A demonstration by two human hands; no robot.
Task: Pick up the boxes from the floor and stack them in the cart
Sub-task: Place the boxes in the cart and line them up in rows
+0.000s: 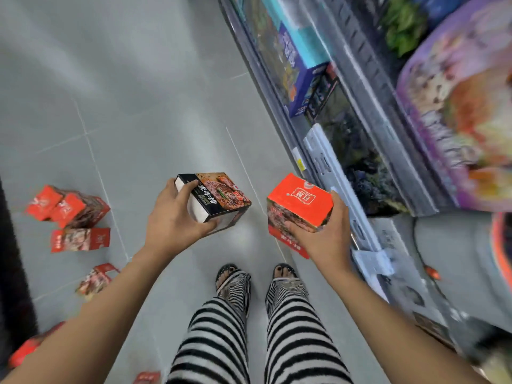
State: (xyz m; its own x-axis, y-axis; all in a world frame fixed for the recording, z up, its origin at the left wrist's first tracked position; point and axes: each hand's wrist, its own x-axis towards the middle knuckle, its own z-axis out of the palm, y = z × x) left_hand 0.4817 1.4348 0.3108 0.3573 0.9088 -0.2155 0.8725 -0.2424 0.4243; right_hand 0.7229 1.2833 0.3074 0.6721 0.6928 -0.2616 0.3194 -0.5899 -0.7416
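Floor beneath black box, red box

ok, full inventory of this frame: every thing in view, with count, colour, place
black box: 1, black with a meat picture, held above the floor, centre
red box: 1, red-orange, held right of centre
floor boxes: at least 6, red, scattered on the floor at left, some blurred
floor: grey tiles
display freezer: 1, grey frame, along the right, packaged goods inside
blue box: 1, blue, inside the freezer
purple printed surface: 1, purple, far right, blurred
left hand: grips the black box
right hand: grips the red box
trousers: black-and-white striped, bottom centre
sandals: 2, dark, on the feet
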